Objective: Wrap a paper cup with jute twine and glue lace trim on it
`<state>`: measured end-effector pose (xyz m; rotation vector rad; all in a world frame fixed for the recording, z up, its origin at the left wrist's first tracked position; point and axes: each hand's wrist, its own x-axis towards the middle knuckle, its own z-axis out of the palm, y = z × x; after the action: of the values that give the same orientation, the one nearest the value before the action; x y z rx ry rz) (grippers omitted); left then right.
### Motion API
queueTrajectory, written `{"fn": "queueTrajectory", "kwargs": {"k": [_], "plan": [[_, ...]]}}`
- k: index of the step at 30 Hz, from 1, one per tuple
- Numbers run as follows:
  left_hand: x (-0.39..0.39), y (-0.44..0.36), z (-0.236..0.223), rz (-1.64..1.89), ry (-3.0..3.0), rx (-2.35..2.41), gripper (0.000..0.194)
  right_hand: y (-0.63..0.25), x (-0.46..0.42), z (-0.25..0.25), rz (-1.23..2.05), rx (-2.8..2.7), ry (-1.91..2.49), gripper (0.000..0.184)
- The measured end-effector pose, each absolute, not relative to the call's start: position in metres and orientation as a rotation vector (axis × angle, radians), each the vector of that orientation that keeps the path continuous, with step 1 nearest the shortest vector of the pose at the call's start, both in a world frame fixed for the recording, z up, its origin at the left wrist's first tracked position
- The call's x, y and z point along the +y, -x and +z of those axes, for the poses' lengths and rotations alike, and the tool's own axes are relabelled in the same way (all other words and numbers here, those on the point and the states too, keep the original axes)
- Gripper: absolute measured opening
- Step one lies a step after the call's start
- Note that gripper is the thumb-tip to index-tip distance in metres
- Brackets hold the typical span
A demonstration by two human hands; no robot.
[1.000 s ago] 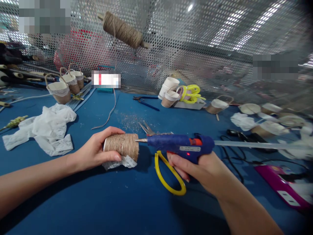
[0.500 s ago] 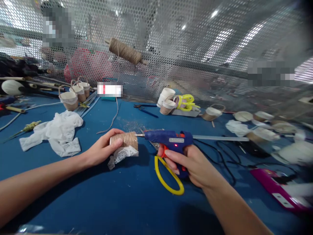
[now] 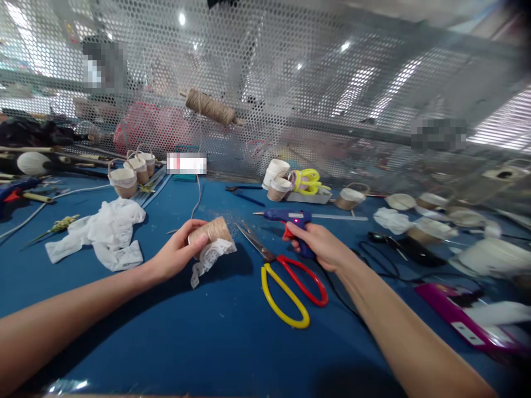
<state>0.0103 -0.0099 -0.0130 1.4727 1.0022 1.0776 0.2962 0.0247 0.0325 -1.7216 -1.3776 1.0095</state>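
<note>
My left hand (image 3: 176, 255) grips a small cup wrapped in jute twine (image 3: 211, 232), lying on its side with a strip of white lace (image 3: 209, 257) hanging from it. My right hand (image 3: 317, 246) is closed on the handle of a blue hot glue gun (image 3: 289, 218), nozzle pointing left, held apart from the cup and further back over the blue table (image 3: 199, 331). Scissors with one yellow and one red handle (image 3: 286, 279) lie between my hands on the table.
A white plastic bag (image 3: 105, 232) lies at left. Small twine-handled cups (image 3: 126, 177) stand at back left, more cups (image 3: 279, 179) and yellow scissors (image 3: 307, 179) at back centre. A twine spool (image 3: 209, 106) hangs on the perforated screen. Cables and a pink box (image 3: 460, 309) lie at right.
My right hand has pulled the glue gun away from the cup, back and to the right, uncovering the scissors. My left hand turned the cup a little. The view has pulled back.
</note>
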Motion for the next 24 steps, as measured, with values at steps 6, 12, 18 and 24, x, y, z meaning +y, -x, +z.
{"fn": "queueTrajectory", "kwargs": {"k": [6, 12, 18, 24], "plan": [[-0.010, -0.015, -0.013, 1.063, -1.092, 0.876, 0.045, -0.308, 0.041, 0.009, 0.822, -1.426, 1.908, 0.030], [-0.012, -0.018, -0.011, 1.062, -0.938, 0.784, 0.049, -0.311, 0.046, 0.004, 0.639, -1.546, 2.019, 0.031], [-0.014, -0.017, -0.011, 1.017, -0.947, 0.794, 0.047, -0.314, 0.053, 0.004, 0.312, -1.659, 2.188, 0.039], [-0.017, -0.018, -0.007, 0.937, -0.945, 0.772, 0.049, -0.292, 0.033, 0.023, 0.049, -1.792, 2.055, 0.013]]}}
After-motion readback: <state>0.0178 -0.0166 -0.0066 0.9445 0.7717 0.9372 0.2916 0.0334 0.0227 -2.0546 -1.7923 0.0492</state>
